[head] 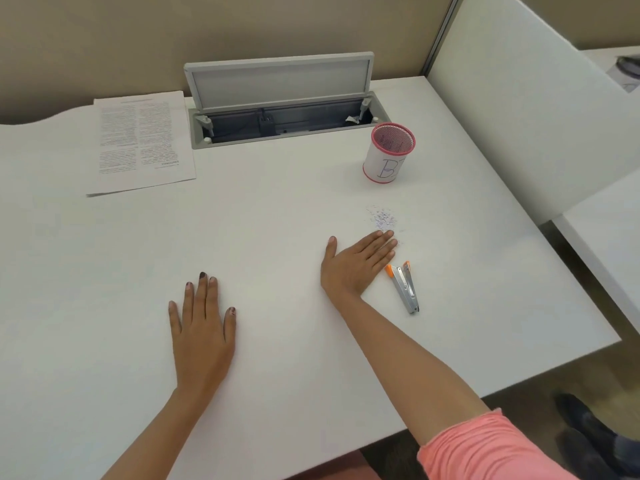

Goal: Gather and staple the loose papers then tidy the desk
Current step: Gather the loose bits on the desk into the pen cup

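A stack of printed papers (140, 142) lies flat at the far left of the white desk (104, 258). A small silver stapler with orange ends (404, 285) rests on the desk at the right. My right hand (356, 263) lies flat, palm down, just left of the stapler, its fingertips touching a small patch of tiny paper scraps (382, 217). My left hand (202, 332) is also flat on the desk near the front, fingers apart, holding nothing.
A pink mesh pen cup with a white paper label (388, 153) stands at the back right. An open grey cable hatch (284, 112) sits at the back centre. A white partition (519, 109) borders the right side, and the desk's right edge is close to the stapler.
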A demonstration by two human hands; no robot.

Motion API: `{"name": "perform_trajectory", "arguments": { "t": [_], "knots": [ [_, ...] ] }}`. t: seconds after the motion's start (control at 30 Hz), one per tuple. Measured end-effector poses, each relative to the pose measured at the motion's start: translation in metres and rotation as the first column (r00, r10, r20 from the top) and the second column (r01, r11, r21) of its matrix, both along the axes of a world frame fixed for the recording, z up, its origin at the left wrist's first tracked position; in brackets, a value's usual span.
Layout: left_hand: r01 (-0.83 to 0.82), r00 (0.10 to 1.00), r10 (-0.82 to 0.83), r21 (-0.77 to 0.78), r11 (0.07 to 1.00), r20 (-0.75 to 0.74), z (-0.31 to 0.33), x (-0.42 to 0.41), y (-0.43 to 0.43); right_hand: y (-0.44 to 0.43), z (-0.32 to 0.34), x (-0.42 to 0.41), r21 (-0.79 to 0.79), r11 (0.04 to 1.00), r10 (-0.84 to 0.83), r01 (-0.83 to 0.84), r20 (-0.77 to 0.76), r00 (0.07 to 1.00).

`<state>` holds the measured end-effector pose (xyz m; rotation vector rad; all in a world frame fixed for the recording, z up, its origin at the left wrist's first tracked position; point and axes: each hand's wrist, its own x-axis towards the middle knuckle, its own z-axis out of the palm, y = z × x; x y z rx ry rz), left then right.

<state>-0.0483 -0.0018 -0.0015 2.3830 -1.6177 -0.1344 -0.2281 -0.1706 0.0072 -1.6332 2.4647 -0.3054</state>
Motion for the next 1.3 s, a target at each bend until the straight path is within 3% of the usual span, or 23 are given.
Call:
{"name": "perform_trajectory", "arguments": {
  "t": [0.17, 0.43, 0.57, 0.77, 0.87, 0.93, 1.0, 1.3],
  "knots": [
    [0.000, 1.000, 0.000, 0.006, 1.000, -0.010, 0.001, -0.001, -0.001, -0.021, 0.003, 0.001, 0.043, 0.989, -0.142, 0.141, 0.025, 0.990],
    [0.048, 0.999, -0.049, 0.024, 0.999, 0.005, 0.002, 0.007, -0.022, -0.050, 0.005, -0.006, 0.059, 0.978, -0.205, 0.201, 0.070, 0.976],
    [0.061, 0.998, -0.061, 0.014, 0.998, -0.015, 0.002, 0.009, -0.035, -0.061, 0.006, -0.013, 0.025, 0.987, -0.159, 0.158, 0.080, 0.984],
    [0.065, 0.998, -0.065, 0.015, 0.998, -0.013, 0.002, 0.010, -0.047, -0.070, 0.009, -0.024, -0.090, 0.995, 0.050, -0.040, 0.112, 0.992],
    [0.062, 0.998, -0.061, 0.015, 0.998, -0.018, 0.002, 0.009, -0.048, -0.071, 0.016, -0.032, -0.116, 0.984, -0.121, 0.138, 0.141, 0.983],
    [0.063, 0.998, -0.063, 0.012, 0.998, -0.017, 0.003, 0.009, -0.047, -0.073, 0.020, -0.037, 0.004, 0.949, -0.309, 0.314, 0.207, 0.928],
    [0.065, 0.998, -0.065, 0.009, 0.998, -0.018, 0.003, 0.009, -0.047, -0.075, 0.019, -0.039, 0.081, 0.934, -0.356, 0.347, 0.219, 0.908],
    [0.064, 0.998, -0.064, 0.008, 0.998, -0.012, 0.003, 0.009, -0.048, -0.081, -0.001, -0.035, -0.080, 0.996, 0.054, -0.048, 0.078, 0.995]
  ]
}}
